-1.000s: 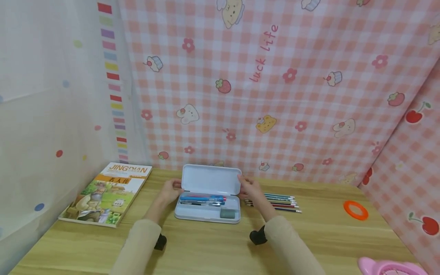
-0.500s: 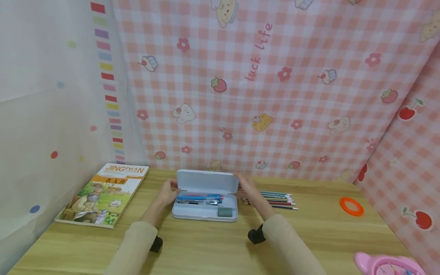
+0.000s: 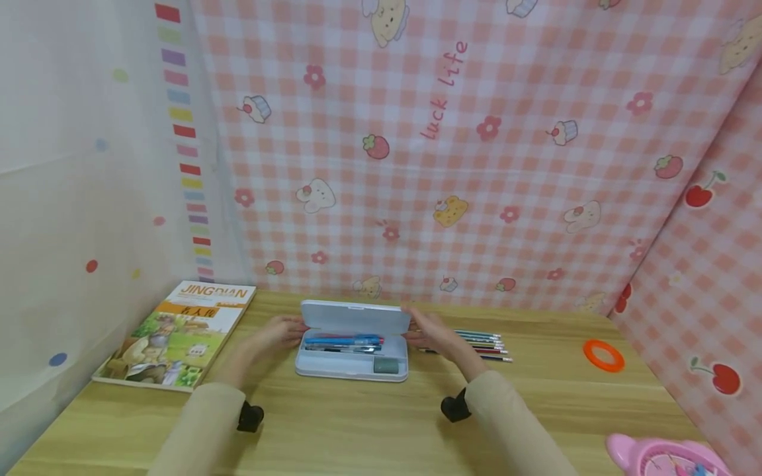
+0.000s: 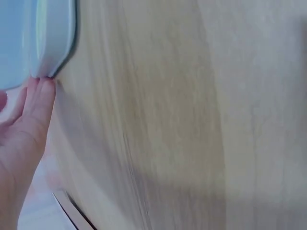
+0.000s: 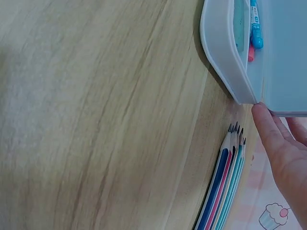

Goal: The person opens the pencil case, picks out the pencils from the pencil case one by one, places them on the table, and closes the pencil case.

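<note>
A white pencil case lies on the table with its lid raised and tilted forward over the base. Several pens and a dark green eraser-like block lie inside. My left hand is at the case's left rear corner; in the left wrist view its extended fingers touch that corner. My right hand is at the right rear corner, one finger up against the lid's edge. In the right wrist view a straight digit touches the base's corner, while the other fingers are partly hidden behind the lid.
Several pencils lie just right of the case, partly behind my right hand. A book lies at the left. An orange ring and a pink object are at the right. A checked cloth hangs behind.
The lid has tipped forward and lower from its more upright position. My right fingers have moved with it; my left hand stays by the left rear corner, with its fingers straighter.
</note>
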The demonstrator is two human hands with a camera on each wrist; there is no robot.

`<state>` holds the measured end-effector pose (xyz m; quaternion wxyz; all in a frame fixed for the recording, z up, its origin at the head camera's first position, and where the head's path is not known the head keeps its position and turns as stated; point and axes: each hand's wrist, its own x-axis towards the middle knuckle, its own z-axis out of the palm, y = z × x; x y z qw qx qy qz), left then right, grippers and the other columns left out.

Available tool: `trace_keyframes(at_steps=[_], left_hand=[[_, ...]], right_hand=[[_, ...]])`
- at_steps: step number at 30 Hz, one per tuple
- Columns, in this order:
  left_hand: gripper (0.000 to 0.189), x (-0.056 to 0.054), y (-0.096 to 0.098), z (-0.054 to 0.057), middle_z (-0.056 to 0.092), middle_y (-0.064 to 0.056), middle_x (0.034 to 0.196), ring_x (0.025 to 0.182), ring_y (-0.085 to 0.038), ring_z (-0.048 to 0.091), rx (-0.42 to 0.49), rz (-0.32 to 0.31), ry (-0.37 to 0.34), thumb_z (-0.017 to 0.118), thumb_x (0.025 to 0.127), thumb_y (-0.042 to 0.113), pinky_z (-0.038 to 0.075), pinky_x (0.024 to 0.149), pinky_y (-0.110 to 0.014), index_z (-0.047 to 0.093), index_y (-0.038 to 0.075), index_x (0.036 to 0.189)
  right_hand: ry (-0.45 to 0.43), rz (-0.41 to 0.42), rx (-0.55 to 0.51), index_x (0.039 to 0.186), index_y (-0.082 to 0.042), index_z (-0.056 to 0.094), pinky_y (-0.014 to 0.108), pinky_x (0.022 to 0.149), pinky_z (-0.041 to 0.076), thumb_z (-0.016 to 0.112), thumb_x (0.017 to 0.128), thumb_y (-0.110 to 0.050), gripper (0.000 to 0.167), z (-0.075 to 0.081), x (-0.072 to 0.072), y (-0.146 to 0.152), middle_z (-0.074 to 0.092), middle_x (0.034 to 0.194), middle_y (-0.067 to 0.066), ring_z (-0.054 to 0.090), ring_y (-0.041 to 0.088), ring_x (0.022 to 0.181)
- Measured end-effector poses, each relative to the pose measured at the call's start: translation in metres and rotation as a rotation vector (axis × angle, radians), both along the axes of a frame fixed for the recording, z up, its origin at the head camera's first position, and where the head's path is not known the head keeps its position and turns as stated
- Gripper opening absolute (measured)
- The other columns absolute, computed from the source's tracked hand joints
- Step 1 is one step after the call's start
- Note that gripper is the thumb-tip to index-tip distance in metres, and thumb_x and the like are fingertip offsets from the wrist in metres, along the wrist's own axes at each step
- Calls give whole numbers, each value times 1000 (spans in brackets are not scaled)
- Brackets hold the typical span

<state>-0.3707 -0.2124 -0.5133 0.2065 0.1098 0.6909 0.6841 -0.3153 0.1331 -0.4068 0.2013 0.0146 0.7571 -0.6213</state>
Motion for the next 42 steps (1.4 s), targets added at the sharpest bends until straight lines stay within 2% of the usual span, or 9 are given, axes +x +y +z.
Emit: trace_keyframes(at_steps=[3,4,8,12,17,22,25,32,42], left_hand=[[67,29,15,39,29,-32,141,134,-37,31,6,10,-101,24,99,40,28,111,-44,20,-14,138],[74,42,22,57,18,-34,145,137,-41,20,-33,29,-143,17,99,45,19,114,-47,10,-16,139],[86,60,28,79,3,-35,147,138,-43,4,-72,-37,-146,16,95,56,11,114,-49,-2,-16,139],[76,67,26,83,-2,-31,148,138,-41,-1,-104,-92,-123,21,99,46,10,113,-48,-5,-13,141],[79,67,20,76,1,-31,149,138,-39,2,-123,-108,-99,36,98,40,13,113,-46,-1,-14,140],[82,71,14,76,3,-30,149,139,-37,9,-179,-110,-85,52,92,32,19,113,-45,2,-10,142],[84,74,11,79,3,-28,150,139,-38,10,-223,-151,-63,59,89,25,19,113,-46,4,-6,144],[96,74,10,81,10,-30,149,138,-44,9,-353,-195,42,74,77,21,17,112,-53,10,-6,143],[98,78,19,81,12,-32,147,137,-45,11,-382,-199,112,77,72,12,18,112,-51,11,-10,141]], right_hand=[[8,38,-6,134,11,33,45,101,41,42,93,-40,65,0,1,4,41,133,33,47,38,121],[10,51,-5,134,11,32,45,102,41,42,93,-40,66,1,1,5,41,133,33,47,38,121],[26,107,38,135,12,29,43,101,42,46,92,-39,69,0,2,12,41,133,34,48,38,121],[54,180,68,136,13,27,41,99,44,51,91,-37,71,-2,3,20,42,133,32,49,38,120],[100,284,126,136,8,34,39,98,45,58,88,-35,69,-4,5,27,44,135,26,50,32,120],[154,370,219,138,3,35,42,104,39,65,85,-31,69,-5,7,30,39,141,21,41,31,129],[193,408,265,137,2,37,46,106,35,69,81,-27,71,-3,10,27,38,142,21,38,35,130],[221,439,304,138,7,29,48,106,33,76,74,-15,83,-3,17,17,31,144,25,35,40,130],[362,446,399,137,13,27,46,102,39,78,70,-12,88,-10,24,14,38,138,27,43,39,125]])
